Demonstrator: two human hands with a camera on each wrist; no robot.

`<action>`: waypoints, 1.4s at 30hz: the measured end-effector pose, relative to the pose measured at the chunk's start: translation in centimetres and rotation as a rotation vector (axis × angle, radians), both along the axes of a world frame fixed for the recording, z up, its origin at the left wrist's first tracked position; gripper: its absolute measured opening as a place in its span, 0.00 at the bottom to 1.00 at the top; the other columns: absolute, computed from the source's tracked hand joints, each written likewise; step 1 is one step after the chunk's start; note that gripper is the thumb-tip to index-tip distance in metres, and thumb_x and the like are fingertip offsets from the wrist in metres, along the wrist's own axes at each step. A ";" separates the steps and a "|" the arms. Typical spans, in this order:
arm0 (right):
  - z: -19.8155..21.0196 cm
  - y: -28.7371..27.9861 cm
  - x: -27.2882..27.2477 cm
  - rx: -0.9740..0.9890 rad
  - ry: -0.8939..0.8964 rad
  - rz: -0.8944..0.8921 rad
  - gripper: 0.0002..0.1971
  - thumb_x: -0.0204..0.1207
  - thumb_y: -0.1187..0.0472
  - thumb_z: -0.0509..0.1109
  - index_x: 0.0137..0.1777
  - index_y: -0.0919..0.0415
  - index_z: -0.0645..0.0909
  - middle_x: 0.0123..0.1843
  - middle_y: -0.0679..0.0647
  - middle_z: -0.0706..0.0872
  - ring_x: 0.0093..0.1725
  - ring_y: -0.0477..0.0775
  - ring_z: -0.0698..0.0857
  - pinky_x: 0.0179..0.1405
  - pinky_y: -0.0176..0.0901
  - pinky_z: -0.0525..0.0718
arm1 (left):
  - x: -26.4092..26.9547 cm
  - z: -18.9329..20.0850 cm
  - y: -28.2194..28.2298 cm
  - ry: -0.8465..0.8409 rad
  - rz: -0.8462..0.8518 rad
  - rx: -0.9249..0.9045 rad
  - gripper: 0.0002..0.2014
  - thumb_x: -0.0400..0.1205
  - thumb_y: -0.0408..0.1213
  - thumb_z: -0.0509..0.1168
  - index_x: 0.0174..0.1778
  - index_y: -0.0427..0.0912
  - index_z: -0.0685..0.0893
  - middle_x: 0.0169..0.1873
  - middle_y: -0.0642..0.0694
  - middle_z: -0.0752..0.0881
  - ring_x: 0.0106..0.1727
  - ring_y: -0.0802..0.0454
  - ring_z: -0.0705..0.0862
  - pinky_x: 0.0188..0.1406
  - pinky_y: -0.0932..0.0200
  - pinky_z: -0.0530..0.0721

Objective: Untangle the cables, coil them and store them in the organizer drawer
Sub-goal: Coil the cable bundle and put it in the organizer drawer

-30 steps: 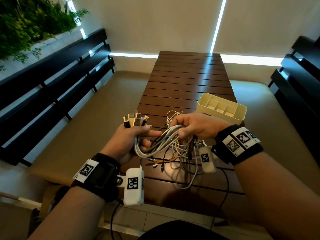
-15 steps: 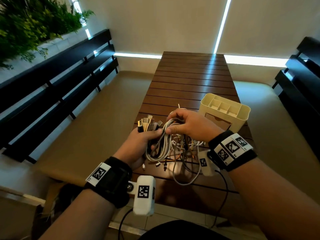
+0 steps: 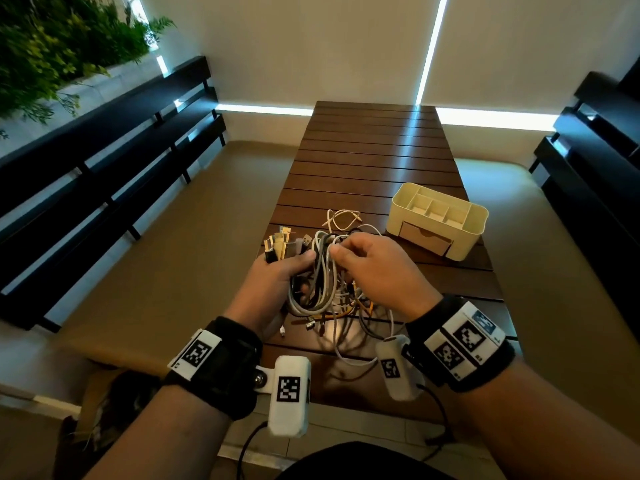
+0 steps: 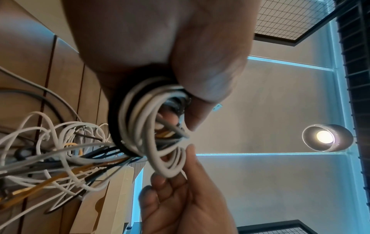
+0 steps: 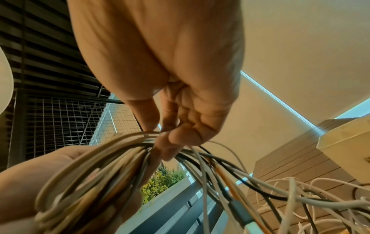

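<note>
Left hand (image 3: 273, 282) closed round a bundle of cables (image 3: 318, 271), thumb laid across the front of it; plug ends (image 3: 282, 242) stick up above the fist. The left wrist view shows white, grey and black strands looped into rings inside the grip (image 4: 152, 126).

Right hand (image 3: 374, 271) at the upper right side of the same bundle, fingers curled, fingertips (image 5: 168, 142) pinching several strands where they leave the loops. Exactly how many strands it has hold of is not readable; the right wrist view is blurred there.

Bundle held just above the near end of the slatted wooden surface (image 3: 374, 161). Loose tails, white, grey, black and one orange, hang from it and trail on the surface (image 3: 349, 317) below the hands. One thin pale cable (image 3: 341, 218) lies apart, a little farther back.

Cream organizer (image 3: 438, 220) stands on the surface to the right of the hands, well clear of the bundle. Open compartments on top; its tan drawer (image 3: 424, 237) in the lower front looks closed.

Dark slatted benches (image 3: 104, 161) either side, green plants (image 3: 52, 46) upper left.
</note>
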State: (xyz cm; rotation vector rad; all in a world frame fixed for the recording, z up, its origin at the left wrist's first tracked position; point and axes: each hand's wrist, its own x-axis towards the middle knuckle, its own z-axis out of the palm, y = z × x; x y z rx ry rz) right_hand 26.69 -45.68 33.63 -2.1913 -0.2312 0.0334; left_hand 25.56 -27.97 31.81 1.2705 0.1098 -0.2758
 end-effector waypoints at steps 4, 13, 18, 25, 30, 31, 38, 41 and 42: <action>-0.1 0.5 -0.8 0.159 -0.047 0.019 0.05 0.82 0.55 0.72 0.47 0.55 0.87 0.39 0.47 0.86 0.37 0.38 0.83 0.34 0.27 0.79 | -0.8 0.3 -0.1 -0.067 -0.049 0.033 0.08 0.82 0.37 0.68 0.54 0.39 0.88 0.48 0.38 0.90 0.50 0.42 0.89 0.55 0.44 0.86; -0.2 1.4 -1.5 0.235 -0.146 0.061 0.02 0.79 0.60 0.74 0.48 0.56 0.88 0.47 0.46 0.82 0.45 0.37 0.82 0.43 0.28 0.83 | -2.7 0.1 -0.2 -0.048 -0.099 -0.248 0.12 0.82 0.33 0.66 0.59 0.35 0.85 0.52 0.32 0.88 0.53 0.38 0.89 0.52 0.44 0.90; -0.7 1.4 -1.7 0.257 -0.118 0.124 0.05 0.79 0.63 0.74 0.51 0.60 0.89 0.49 0.53 0.79 0.45 0.38 0.80 0.43 0.30 0.83 | -2.7 -0.3 0.4 -0.082 -0.121 -0.164 0.26 0.71 0.23 0.72 0.67 0.30 0.78 0.43 0.37 0.87 0.42 0.43 0.89 0.42 0.49 0.90; 0.2 -0.9 -0.6 0.050 -0.119 0.245 0.39 0.70 0.67 0.79 0.79 0.42 0.70 0.74 0.40 0.69 0.74 0.41 0.71 0.68 0.30 0.72 | -2.5 0.8 1.3 -0.121 -0.221 0.098 0.17 0.65 0.22 0.66 0.49 0.36 0.76 0.34 0.46 0.83 0.36 0.51 0.84 0.34 0.58 0.84; 0.4 0.0 0.1 -0.109 -0.018 0.278 0.20 0.75 0.62 0.77 0.64 0.46 0.80 0.52 0.43 0.86 0.50 0.39 0.85 0.48 0.33 0.83 | -3.3 2.3 0.7 -0.103 -0.375 0.063 0.12 0.65 0.21 0.63 0.43 0.35 0.76 0.30 0.41 0.75 0.27 0.49 0.74 0.27 0.56 0.76; 0.5 -0.1 0.3 -0.149 -0.046 0.252 0.14 0.75 0.62 0.77 0.58 0.49 0.83 0.47 0.43 0.86 0.45 0.40 0.86 0.44 0.35 0.83 | -3.4 2.6 0.9 -0.091 -0.392 0.072 0.11 0.67 0.23 0.64 0.45 0.35 0.77 0.29 0.40 0.73 0.26 0.49 0.72 0.27 0.56 0.74; -0.3 -0.2 1.1 -0.265 -0.332 0.221 0.07 0.76 0.61 0.76 0.51 0.53 0.82 0.42 0.40 0.82 0.42 0.40 0.79 0.44 0.37 0.79 | -2.9 3.7 2.5 -0.109 -0.472 0.393 0.12 0.82 0.37 0.71 0.33 0.44 0.80 0.25 0.47 0.75 0.24 0.53 0.72 0.25 0.59 0.74; -1.9 -1.0 1.7 -0.291 -0.337 0.202 0.05 0.78 0.59 0.73 0.51 0.54 0.82 0.44 0.44 0.84 0.43 0.45 0.80 0.46 0.44 0.82 | -2.6 4.0 3.4 -0.142 -0.432 0.352 0.10 0.78 0.38 0.73 0.36 0.41 0.79 0.24 0.47 0.74 0.24 0.51 0.71 0.25 0.57 0.73; -2.5 -1.4 2.0 -0.304 -0.314 0.176 0.04 0.79 0.58 0.72 0.52 0.53 0.82 0.44 0.45 0.84 0.43 0.47 0.81 0.47 0.50 0.83 | -2.4 4.1 3.6 -0.157 -0.397 0.328 0.10 0.77 0.38 0.73 0.36 0.40 0.79 0.23 0.47 0.73 0.24 0.50 0.71 0.26 0.57 0.74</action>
